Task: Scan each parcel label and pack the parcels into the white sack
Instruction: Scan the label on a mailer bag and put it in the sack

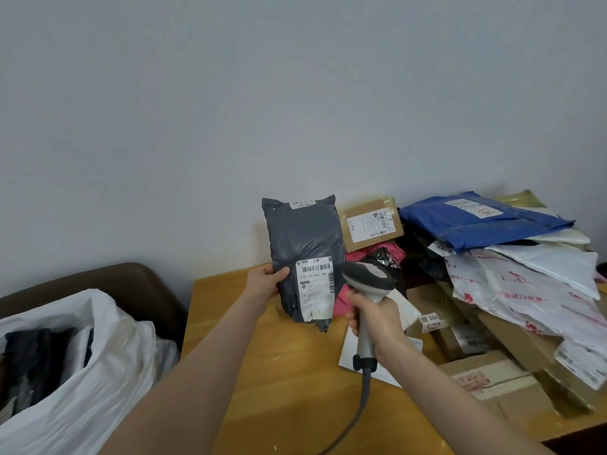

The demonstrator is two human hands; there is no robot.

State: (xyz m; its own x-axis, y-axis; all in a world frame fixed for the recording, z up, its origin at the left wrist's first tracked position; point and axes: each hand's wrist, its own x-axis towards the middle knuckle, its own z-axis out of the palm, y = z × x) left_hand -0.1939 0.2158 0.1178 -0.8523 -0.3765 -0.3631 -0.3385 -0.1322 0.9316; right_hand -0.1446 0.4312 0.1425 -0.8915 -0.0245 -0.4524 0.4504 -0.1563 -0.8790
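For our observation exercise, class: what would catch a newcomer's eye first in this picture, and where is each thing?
First, the dark grey parcel held upright at centre by the left hand, the scanner gripped in the right hand close beside its white label. Then the heap of parcels on the right of the wooden table, topped by a blue mailer, and the open white sack at lower left.

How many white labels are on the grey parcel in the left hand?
2 on the grey parcel: a small label at its top edge, a large barcode label low on its front. Its back is hidden.
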